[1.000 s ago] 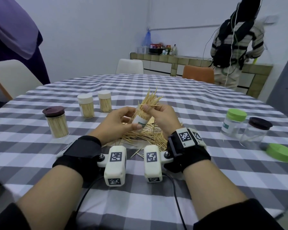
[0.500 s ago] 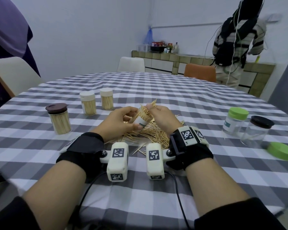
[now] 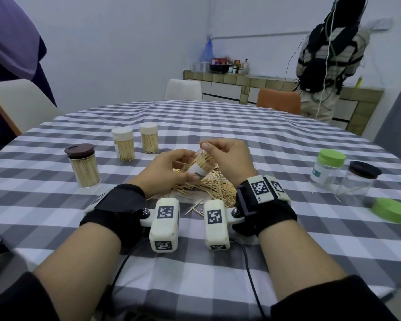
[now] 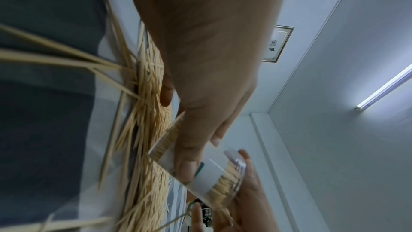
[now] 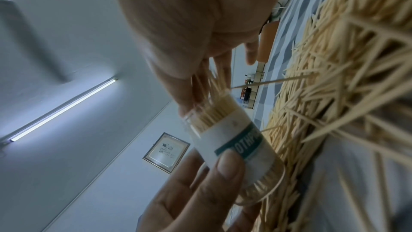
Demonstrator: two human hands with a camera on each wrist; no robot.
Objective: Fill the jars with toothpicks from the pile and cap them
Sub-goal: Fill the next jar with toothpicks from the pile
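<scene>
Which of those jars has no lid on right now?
The jar gripped in the left hand, tilted over the pile, with toothpicks showing at its open mouth. The five standing jars all wear caps.

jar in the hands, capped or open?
Open. The jar has no lid; toothpicks fill its bare mouth, left hand gripping its body, right hand at the mouth.

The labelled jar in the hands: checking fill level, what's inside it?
The clear labelled jar holds packed wooden toothpicks near its mouth; the white label hides the middle.
</scene>
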